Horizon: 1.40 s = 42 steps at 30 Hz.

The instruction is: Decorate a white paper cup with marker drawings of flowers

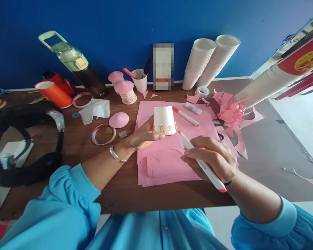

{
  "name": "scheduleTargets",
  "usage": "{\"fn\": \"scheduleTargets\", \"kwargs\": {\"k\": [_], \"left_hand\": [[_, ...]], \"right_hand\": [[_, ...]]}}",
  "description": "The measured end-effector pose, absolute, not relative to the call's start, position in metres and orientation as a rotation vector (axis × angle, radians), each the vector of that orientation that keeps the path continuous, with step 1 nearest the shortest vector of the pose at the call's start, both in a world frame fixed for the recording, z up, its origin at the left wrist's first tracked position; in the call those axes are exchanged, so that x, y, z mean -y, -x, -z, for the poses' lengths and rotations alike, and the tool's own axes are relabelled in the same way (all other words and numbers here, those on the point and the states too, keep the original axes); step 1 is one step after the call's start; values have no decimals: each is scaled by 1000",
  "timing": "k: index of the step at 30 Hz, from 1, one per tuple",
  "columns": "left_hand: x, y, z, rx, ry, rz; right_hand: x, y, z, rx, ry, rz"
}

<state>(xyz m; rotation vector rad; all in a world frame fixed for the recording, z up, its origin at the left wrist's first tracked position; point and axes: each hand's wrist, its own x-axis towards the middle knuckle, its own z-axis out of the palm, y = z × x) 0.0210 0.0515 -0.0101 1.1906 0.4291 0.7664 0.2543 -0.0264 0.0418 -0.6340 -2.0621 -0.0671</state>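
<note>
My left hand [145, 133] grips a white paper cup [163, 118], turned upside down, with orange flower drawings along its rim. In my right hand [215, 158] is a white marker [203, 165] with an orange end; its tip points at the cup from a short gap to the right. Under both hands lies a stack of pink paper sheets [167, 170]. On the sheets, beyond the cup, rest another white-and-orange marker [186, 116] and a small clear-and-white tube [193, 108].
Pink-roofed decorated cups [127, 93] stand at the back beside a cup of pens [140, 81]. Tall cup stacks [198, 64] and pink scraps [231, 109] are at right. A bottle [75, 62], tape rings [103, 134], a pink cone [119, 120] and a black headset [26, 146] occupy the left.
</note>
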Motion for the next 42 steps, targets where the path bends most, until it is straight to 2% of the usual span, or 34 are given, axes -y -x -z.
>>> {"fn": "scheduleTargets", "kwargs": {"k": [4, 42], "left_hand": [[-52, -21, 12, -448, -1236, -771], [-49, -20, 7, -532, -1368, -713]], "right_hand": [[27, -249, -40, 2066, 580, -27], [21, -243, -28, 2066, 672, 106]]}}
